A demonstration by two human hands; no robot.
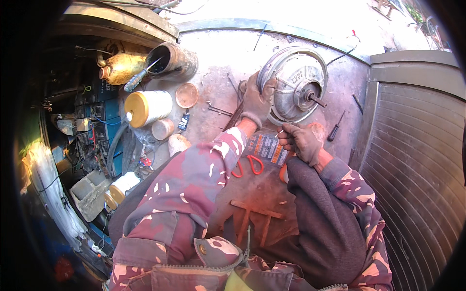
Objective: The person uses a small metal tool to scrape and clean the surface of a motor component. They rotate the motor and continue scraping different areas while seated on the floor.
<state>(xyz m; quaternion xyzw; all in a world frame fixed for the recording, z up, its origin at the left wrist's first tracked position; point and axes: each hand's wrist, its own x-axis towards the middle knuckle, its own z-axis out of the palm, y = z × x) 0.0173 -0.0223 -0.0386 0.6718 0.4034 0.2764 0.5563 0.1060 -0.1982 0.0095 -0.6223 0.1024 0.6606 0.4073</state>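
Observation:
A round silver metal hub (297, 82) with a protruding centre shaft stands tilted on the floor at upper centre. My gloved left hand (258, 97) grips its left rim. Just below it, my gloved right hand (301, 139) has fingers pinched on a small silver piece, too small to identify. Under that hand lies a grey printed card (265, 148), with red-orange looped handles (256, 164) beside it. A black-handled screwdriver (333, 132) lies to the right of the hand. Several long bolts (217, 109) rest left of my left hand.
Left are a metal can (182, 64) with a screwdriver (136, 80), a yellowish jug (121, 70), a yellow-lidded white container (155, 107), blue batteries (105, 127) with wires and a concrete block (87, 199). A slatted metal panel (412, 160) stands right. A metal strip (228, 26) borders the back.

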